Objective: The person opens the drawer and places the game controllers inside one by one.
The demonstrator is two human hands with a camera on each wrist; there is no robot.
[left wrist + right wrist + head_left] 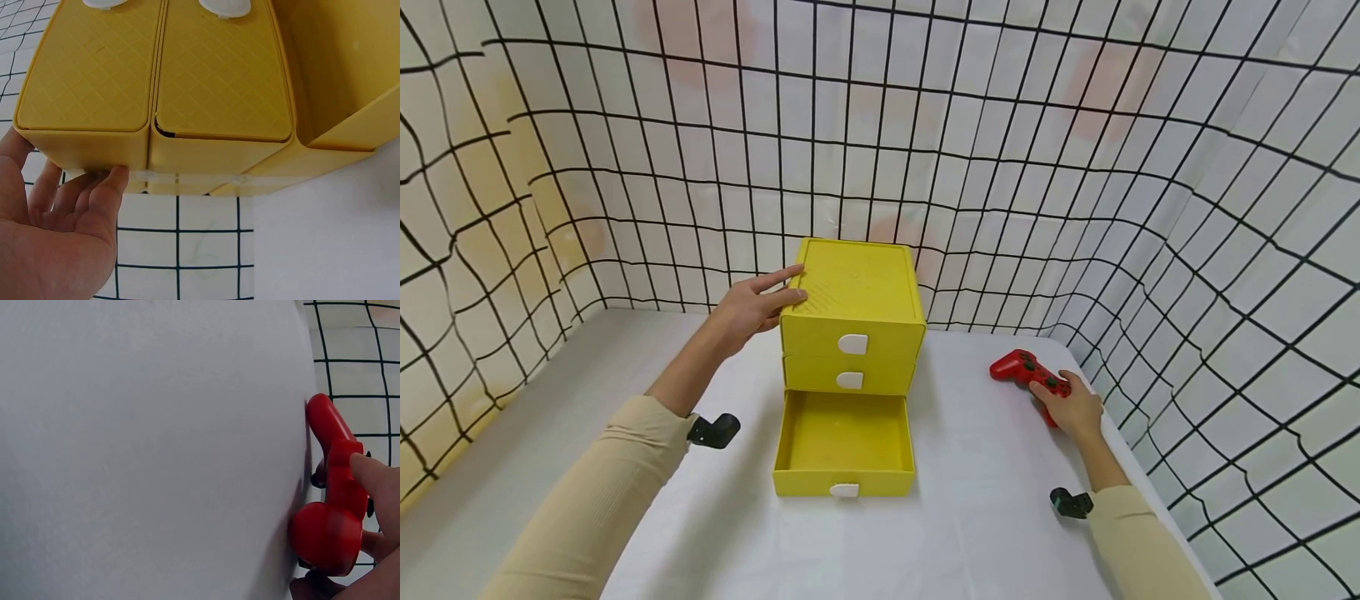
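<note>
A yellow drawer unit point(861, 279) with white tabs stands on the table. Its bottom drawer point(844, 483) is pulled out with nothing inside, while the two above are closed. My left hand point(752, 307) touches the unit's upper left edge, fingers extended over the top and against the side. In the left wrist view, fingertips point(119, 178) rest against its side wall. To the right, a red game controller point(1021, 365) is pinched between thumb and fingers of my right hand point(1075, 408). The right wrist view shows the controller point(340, 481) at the table surface; the hand is partly cut off.
A white cloth covers the table point(977, 500). Black wire grid point(865, 108) rises behind it and along both sides, close to my right hand. Dark wrist cameras point(715, 431) project from both sleeves.
</note>
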